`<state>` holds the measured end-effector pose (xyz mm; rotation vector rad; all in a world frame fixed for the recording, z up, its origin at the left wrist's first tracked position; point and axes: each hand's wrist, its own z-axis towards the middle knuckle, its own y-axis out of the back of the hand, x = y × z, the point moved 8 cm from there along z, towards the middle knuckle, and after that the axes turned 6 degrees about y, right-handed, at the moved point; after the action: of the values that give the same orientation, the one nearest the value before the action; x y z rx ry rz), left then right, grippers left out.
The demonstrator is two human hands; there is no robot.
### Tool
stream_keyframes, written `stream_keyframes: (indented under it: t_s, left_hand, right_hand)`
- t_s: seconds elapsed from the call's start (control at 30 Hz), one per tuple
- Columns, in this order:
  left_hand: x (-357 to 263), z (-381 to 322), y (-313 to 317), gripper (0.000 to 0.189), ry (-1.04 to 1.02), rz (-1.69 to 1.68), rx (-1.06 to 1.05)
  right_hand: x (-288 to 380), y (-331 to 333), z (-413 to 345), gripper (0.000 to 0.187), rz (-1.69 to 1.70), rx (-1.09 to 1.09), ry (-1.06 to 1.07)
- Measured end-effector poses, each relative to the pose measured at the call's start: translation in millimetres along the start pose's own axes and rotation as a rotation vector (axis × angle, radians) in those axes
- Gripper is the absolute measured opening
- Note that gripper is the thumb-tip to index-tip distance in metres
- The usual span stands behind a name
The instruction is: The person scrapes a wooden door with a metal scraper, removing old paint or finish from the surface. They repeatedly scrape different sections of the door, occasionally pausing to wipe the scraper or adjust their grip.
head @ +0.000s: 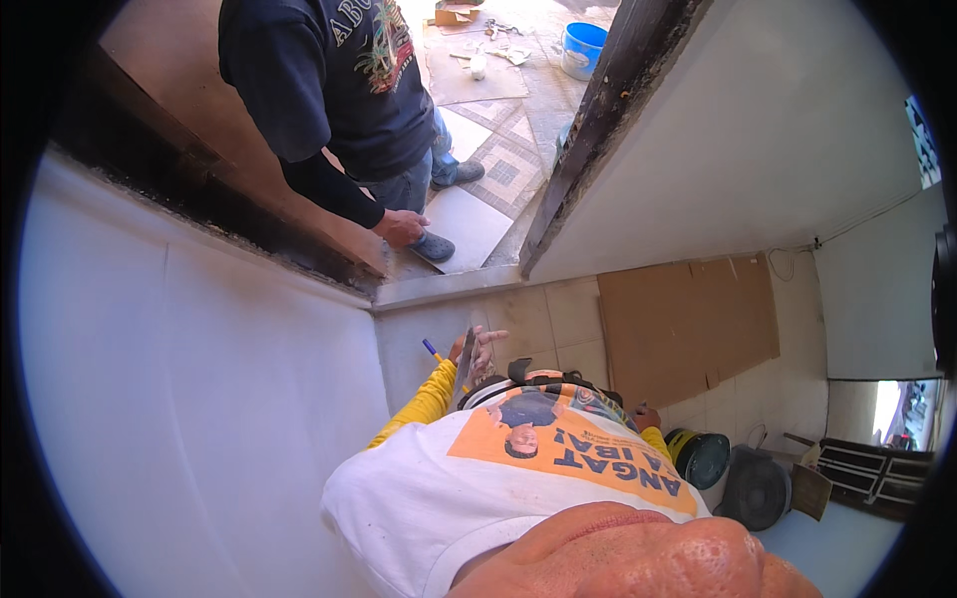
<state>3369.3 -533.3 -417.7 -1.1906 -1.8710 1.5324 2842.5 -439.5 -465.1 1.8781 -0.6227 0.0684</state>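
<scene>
My left hand (486, 351), in a yellow sleeve, is up in front of my waist, gripping a thin flat piece (465, 362) seen almost edge-on. Its material is hard to tell. Beside it a yellow pen with a blue cap (431, 348) sticks out, apparently in the same hand. Some fingers point away towards the doorway. My right hand (646, 417) is low at my right side, mostly hidden by my shirt; whether it holds anything cannot be seen. Beyond the raised door sill (448, 290), a large pale tile (467, 224) lies on the ground.
A person (336, 112) stands outside, one hand (404, 226) lowered near a clog. Behind are a blue bucket (583, 51) and tools on cardboard. A white wall (112, 359) is close on my left. Flattened cardboard (688, 321), a lidded pail (699, 457) and a fan (751, 489) are right.
</scene>
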Motion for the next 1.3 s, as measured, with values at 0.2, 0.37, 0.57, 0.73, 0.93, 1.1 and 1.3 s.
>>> stream_keyframes:
  t_s: [0.2,0.37,0.57,0.73,0.93,1.1,1.3]
  left_hand:
    - [-13,61,-45,0.076,-0.044,0.202,-0.114]
    - [15,107,-115,0.079,-0.093,0.354,-0.222]
    - [54,159,-139,0.091,-0.113,0.437,-0.278]
    - [67,188,-162,0.099,-0.098,0.473,-0.416]
    - [33,218,-205,0.09,-0.223,0.62,-0.589]
    - [-3,255,-229,0.078,-0.27,0.585,-0.478]
    - [-30,327,-214,0.051,-0.201,0.376,-0.087]
  right_hand:
    - [-42,1,58,0.032,0.078,0.05,0.068]
    - [-82,3,74,0.032,0.037,0.178,0.113]
    - [-225,-38,83,0.036,-0.392,0.366,0.082]
    - [-232,15,93,0.037,-0.177,0.296,-0.012]
    - [-226,69,102,0.038,-0.023,0.15,-0.003]
    - [-207,77,92,0.039,0.036,0.025,-0.002]
    - [-70,69,95,0.047,-0.021,-0.006,0.159]
